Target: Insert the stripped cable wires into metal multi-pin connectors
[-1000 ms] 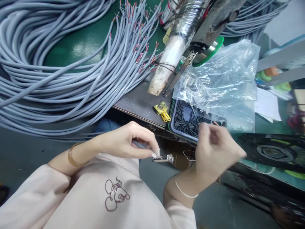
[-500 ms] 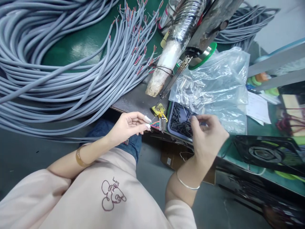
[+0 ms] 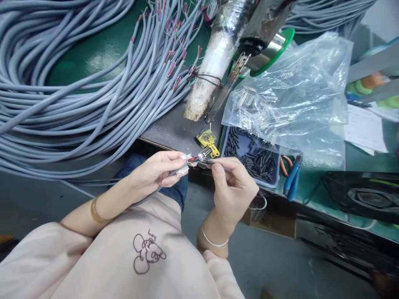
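My left hand point(image 3: 165, 168) has white-covered fingertips closed around the end of a grey cable point(image 3: 152, 192). Red and other thin wires come out of that cable, right by a small metal connector point(image 3: 204, 154) beside a yellow clip point(image 3: 212, 148). Between thumb and fingers, my right hand point(image 3: 232, 182) pinches a slim grey tool that looks like tweezers point(image 3: 209, 162). Its tip reaches the wires close to my left fingertips; whether it touches them I cannot tell.
Bundled grey cables point(image 3: 102, 108) cover the left of the bench. A soldering iron point(image 3: 226, 87) points down above the clip. Right of it are a solder spool point(image 3: 274, 54), a tray point(image 3: 276, 181) of black tubes, a plastic bag point(image 3: 299, 104) and blue-handled pliers point(image 3: 292, 180).
My right hand has moved left from over the tray to the wires and connector. My left hand still holds the cable, and the connector now appears turned.
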